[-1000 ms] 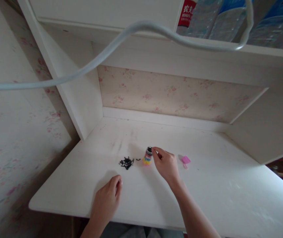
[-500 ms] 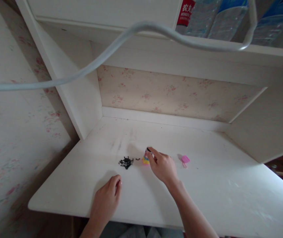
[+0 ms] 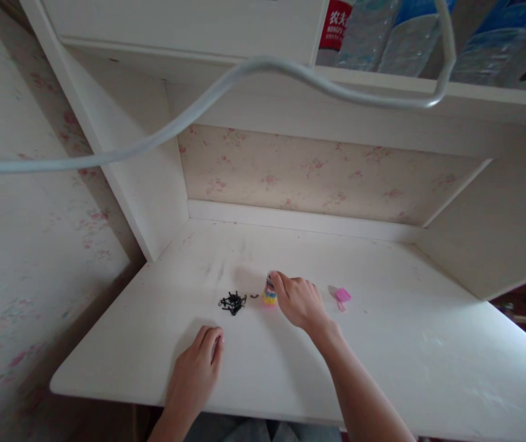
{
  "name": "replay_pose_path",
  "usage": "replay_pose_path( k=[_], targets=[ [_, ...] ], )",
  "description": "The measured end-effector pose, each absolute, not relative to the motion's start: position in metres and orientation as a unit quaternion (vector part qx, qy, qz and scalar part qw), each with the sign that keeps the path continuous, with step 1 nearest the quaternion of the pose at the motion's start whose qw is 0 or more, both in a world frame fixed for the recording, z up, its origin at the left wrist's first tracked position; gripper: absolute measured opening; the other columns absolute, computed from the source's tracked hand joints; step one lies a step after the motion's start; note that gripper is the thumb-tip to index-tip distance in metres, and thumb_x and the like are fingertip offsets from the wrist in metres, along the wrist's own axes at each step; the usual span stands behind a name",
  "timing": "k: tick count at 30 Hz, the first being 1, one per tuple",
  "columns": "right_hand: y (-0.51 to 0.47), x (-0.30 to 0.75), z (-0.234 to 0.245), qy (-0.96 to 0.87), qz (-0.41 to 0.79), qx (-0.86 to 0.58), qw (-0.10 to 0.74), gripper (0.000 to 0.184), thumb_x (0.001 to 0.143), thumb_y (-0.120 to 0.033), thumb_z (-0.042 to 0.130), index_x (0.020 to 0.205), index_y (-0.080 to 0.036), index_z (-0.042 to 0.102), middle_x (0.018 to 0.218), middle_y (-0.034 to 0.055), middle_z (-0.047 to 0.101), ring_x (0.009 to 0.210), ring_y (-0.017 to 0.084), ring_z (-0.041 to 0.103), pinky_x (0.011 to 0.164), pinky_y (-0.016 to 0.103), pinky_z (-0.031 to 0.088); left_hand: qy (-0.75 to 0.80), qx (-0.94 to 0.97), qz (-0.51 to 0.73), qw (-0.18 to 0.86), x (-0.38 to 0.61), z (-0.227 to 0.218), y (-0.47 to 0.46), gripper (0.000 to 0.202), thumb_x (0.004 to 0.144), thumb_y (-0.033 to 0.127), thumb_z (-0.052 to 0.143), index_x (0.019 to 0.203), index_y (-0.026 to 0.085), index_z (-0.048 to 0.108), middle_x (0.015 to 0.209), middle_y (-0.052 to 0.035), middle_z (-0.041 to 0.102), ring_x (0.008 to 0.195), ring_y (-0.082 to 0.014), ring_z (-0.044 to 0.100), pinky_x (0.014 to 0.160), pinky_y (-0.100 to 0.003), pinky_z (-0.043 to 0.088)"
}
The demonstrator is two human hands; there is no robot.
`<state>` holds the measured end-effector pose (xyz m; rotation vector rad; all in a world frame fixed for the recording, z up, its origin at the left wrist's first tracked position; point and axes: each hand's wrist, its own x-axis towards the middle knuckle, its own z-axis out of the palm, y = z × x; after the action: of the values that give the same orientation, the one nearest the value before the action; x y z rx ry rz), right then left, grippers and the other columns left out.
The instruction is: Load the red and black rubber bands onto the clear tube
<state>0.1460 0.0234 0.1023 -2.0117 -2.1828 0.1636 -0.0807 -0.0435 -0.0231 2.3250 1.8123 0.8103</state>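
Observation:
My right hand [image 3: 298, 301] is closed at the rim of a small clear jar [image 3: 269, 297] with yellow, pink and blue colours in its lower part. The thumb lies at the jar's mouth, and the other fingertips are hidden behind it, so what they pinch does not show. Left of the jar lies a tangled pile of small black bands or clips [image 3: 232, 302], with one loose black piece [image 3: 254, 296] between pile and jar. My left hand [image 3: 197, 365] rests on the desk in front of the pile, its fingers curled together; anything inside them is hidden.
A pink square lid with a loop [image 3: 342, 296] lies on the white desk [image 3: 382, 356] to the right. A pale cable [image 3: 184, 120] crosses the upper view. Water bottles [image 3: 368, 37] stand on the shelf above; panels close both sides.
The black piece seen at my right fingertips is out of sight now. My right hand has turned slightly, its thumb now at the jar's rim. My left hand has hardly moved.

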Motion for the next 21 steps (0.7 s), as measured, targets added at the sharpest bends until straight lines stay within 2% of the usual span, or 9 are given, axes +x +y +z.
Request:
replay_pose_path(
  k=[6, 12, 16, 21],
  targets=[
    [0.024, 0.155, 0.103, -0.720, 0.062, -0.670, 0.168, 0.062, 0.097, -0.048, 0.012, 0.087, -0.023, 0.068, 0.072, 0.0068, 0.068, 0.064, 0.019, 0.062, 0.056, 0.026, 0.031, 0.596, 0.755, 0.271, 0.046, -0.080, -0.023, -0.044, 0.016, 0.094, 0.029, 0.036, 0.095, 0.024, 0.051, 0.090, -0.0014, 0.063, 0.069, -0.0128, 0.063, 0.059, -0.023, 0.048],
    [0.014, 0.168, 0.091, -0.670, 0.125, -0.651, 0.333, 0.055, 0.097, -0.049, 0.017, 0.101, -0.024, 0.066, 0.064, 0.0008, 0.063, 0.062, 0.015, 0.059, 0.057, 0.023, 0.034, 0.599, 0.756, 0.260, 0.036, -0.080, -0.023, -0.043, 0.016, 0.093, 0.031, 0.037, 0.097, 0.024, 0.052, 0.094, -0.0018, 0.063, 0.074, -0.0138, 0.065, 0.061, -0.024, 0.050],
    [0.007, 0.180, 0.063, -0.624, 0.186, -0.640, 0.408, 0.058, 0.096, -0.052, 0.018, 0.101, -0.021, 0.066, 0.053, -0.0034, 0.051, 0.052, 0.013, 0.052, 0.055, 0.022, 0.035, 0.591, 0.766, 0.253, 0.021, -0.079, -0.022, -0.043, 0.017, 0.093, 0.030, 0.039, 0.099, 0.024, 0.054, 0.099, -0.0024, 0.063, 0.082, -0.0155, 0.065, 0.071, -0.027, 0.052],
    [0.000, 0.194, 0.011, -0.560, 0.276, -0.654, 0.427, 0.066, 0.092, -0.060, 0.018, 0.089, -0.016, 0.068, 0.050, -0.0036, 0.046, 0.050, 0.014, 0.050, 0.054, 0.023, 0.037, 0.588, 0.762, 0.268, 0.029, -0.078, -0.025, -0.041, 0.018, 0.092, 0.034, 0.041, 0.095, 0.024, 0.056, 0.096, -0.0021, 0.063, 0.084, -0.0157, 0.065, 0.071, -0.026, 0.052]
  ],
)
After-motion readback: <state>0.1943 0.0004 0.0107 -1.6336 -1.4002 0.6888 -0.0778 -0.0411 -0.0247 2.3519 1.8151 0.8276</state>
